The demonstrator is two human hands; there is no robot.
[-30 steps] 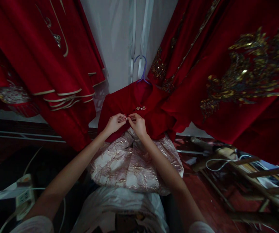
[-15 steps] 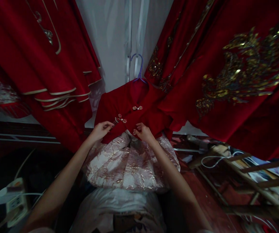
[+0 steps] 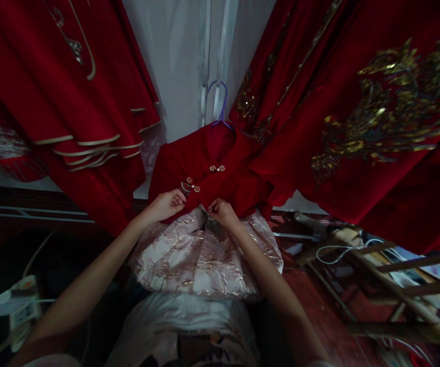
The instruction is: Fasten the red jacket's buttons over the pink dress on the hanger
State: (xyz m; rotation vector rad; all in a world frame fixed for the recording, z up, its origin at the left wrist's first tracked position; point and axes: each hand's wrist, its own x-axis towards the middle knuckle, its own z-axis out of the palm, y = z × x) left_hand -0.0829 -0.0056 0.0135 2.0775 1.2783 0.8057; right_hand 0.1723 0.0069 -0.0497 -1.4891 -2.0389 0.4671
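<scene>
A small red velvet jacket [image 3: 204, 163] hangs on a purple hanger [image 3: 220, 104] over a pale pink and gold brocade skirt [image 3: 200, 260]. Two pearl clasps [image 3: 191, 186] show on its front. My left hand [image 3: 164, 204] pinches the jacket's lower front edge just below the lower clasp. My right hand [image 3: 222, 211] is closed on the opposite front edge at the hem, with a small bead-like fastener at its fingertips.
Large red garments with gold trim [image 3: 89, 102] hang at the left, and gold-embroidered red ones [image 3: 376, 117] at the right. A white power strip with cables [image 3: 21, 311] lies low at the left. A wooden frame with cords [image 3: 388, 275] stands at the right.
My hands left the second clasp, which now sits fastened, and dropped to the jacket's lower front edges. They have drawn a little closer together in the last half second.
</scene>
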